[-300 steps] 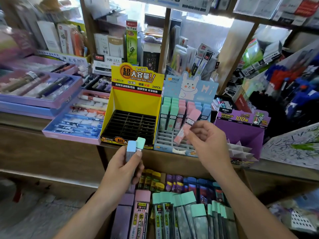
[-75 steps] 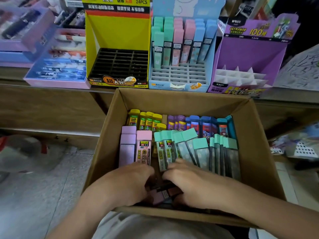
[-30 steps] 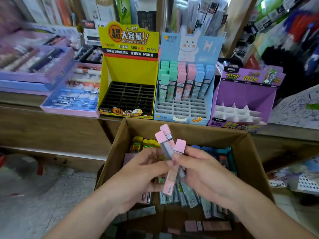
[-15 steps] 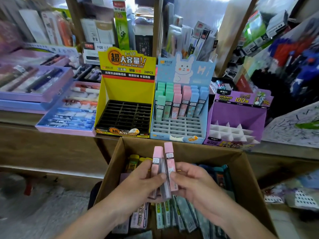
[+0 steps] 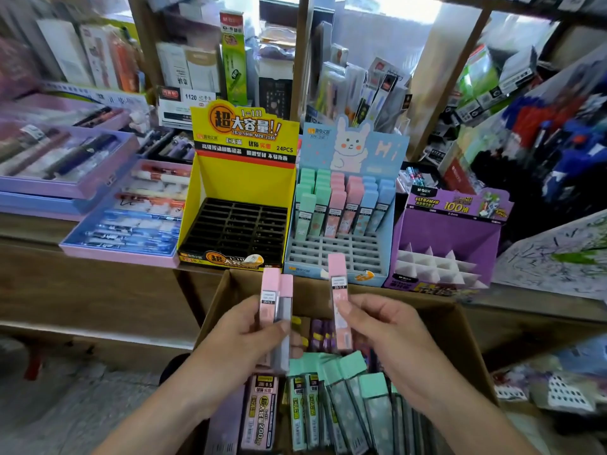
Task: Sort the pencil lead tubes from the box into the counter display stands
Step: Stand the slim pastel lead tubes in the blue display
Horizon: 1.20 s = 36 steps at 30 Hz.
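The left hand (image 5: 236, 343) gripped two pink tubes (image 5: 276, 300); the right hand (image 5: 387, 336) pinched one pink tube (image 5: 340, 297) above the box (image 5: 216, 303).

Cardboard box (image 5: 466, 343): near wall and near corners cut off by the bottom edge, as are both forearms.
Left hand (image 5: 236, 346) covers the lower halves of the pair of pink tubes (image 5: 276, 298) (a third behind them: cannot tell).
Right hand (image 5: 391, 339) hides the lower edge of the single pink tube (image 5: 339, 292).
Far row of tubes (image 5: 320, 336) mostly hidden behind both hands; count unreadable.
Label print on green tubes (image 5: 348, 399) too small to read.
Pen trays (image 5: 65, 178) far left and hanging pens (image 5: 558, 126) far right blurred.
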### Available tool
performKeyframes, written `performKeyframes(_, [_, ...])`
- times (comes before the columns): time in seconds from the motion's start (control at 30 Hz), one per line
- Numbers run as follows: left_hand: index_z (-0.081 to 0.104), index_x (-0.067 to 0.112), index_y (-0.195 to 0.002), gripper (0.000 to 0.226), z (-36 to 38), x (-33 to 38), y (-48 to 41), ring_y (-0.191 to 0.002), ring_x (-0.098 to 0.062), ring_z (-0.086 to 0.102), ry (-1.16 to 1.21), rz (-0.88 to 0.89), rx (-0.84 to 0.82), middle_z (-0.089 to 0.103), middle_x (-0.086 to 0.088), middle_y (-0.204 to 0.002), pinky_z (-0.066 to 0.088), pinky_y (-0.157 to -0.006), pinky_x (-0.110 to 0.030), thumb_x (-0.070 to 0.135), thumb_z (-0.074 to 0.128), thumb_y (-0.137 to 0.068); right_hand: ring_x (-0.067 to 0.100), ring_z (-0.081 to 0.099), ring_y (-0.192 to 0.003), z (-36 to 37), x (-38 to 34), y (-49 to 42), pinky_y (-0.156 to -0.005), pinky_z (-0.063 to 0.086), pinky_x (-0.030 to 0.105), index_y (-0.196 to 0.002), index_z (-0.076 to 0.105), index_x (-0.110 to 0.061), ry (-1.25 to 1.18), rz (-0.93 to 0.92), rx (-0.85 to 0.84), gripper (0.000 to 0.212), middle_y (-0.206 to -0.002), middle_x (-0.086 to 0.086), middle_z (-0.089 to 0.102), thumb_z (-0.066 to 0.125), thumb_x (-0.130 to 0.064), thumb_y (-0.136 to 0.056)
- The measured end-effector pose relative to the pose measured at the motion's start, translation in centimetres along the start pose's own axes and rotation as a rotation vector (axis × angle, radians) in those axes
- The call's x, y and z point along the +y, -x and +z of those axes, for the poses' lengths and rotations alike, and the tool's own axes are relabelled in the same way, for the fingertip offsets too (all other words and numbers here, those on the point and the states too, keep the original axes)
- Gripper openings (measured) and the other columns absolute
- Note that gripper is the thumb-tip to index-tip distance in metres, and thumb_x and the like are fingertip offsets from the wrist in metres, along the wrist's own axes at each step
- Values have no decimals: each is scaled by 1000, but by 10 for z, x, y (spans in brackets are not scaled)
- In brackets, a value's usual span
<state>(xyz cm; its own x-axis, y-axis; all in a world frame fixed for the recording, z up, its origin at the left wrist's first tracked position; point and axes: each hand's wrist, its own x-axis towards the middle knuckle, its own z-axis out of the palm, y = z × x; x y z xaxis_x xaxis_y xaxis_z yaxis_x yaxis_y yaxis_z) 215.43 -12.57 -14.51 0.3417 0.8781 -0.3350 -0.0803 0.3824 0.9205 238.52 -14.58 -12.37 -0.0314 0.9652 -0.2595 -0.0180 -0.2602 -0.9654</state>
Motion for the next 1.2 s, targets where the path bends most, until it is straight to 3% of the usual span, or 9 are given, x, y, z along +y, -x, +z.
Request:
performKeyframes(0.07, [64,14,-118,19,-4,5,-1,-93,-33,77,-32,54,14,77,-19,-97,64,-74,-37,11,60,-100,5,61,-66,-5,-11,-5,-65,53,20,-102,81,-24,60,-79,31,21,-77,-9,74,73,-37,-87])
performKeyframes(0.13, [67,18,-117,19,-9,8,-4,-92,-30,77,-84,116,45,78,-16,-97,62,-74,-32,12,61,-100,4,64,-67,-8,-22,-12,-62,51,16,-101,80,-24,122,-167,79,13,-85,-2,78,75,-26,-89])
performKeyframes(0.27, [67,17,-116,19,-12,8,-9,-89,-26,77,-155,197,95,78,-12,-96,61,-73,-30,10,61,-100,22,71,-73,-12,-41,-29,-62,60,29,-102,74,-19,299,-371,223,13,-87,8,76,76,-12,-91])
performKeyframes(0.43, [70,20,-114,19,-14,2,-14,-81,-26,75,-157,235,90,77,-12,-94,59,-69,-29,11,62,-99,16,74,-70,-16,-57,-54,-69,64,36,-93,70,-22,406,-495,371,7,-78,-1,75,73,-16,-96])
performKeyframes(0.6, [72,38,-104,25,-15,0,-14,-80,-23,75,-196,260,93,76,-10,-94,59,-68,-29,15,63,-99,9,75,-73,-17,-63,-77,-74,65,39,-85,69,-32,500,-511,453,19,-78,-9,75,71,-18,-97])
performKeyframes(0.93, [69,45,-105,27,-17,-4,-16,-82,-23,75,-239,253,86,77,-5,-96,60,-70,-33,19,62,-101,11,75,-80,-14,-63,-94,-78,63,47,-92,71,-6,678,-460,436,12,-79,1,74,69,-16,-99])
performKeyframes(1.2, [69,46,-103,30,-15,-2,-16,-81,-23,75,-217,257,91,76,-6,-95,60,-70,-32,17,62,-101,15,75,-79,-11,-72,-99,-77,64,44,-83,67,-7,825,-378,395,19,-86,7,74,60,-9,-101])
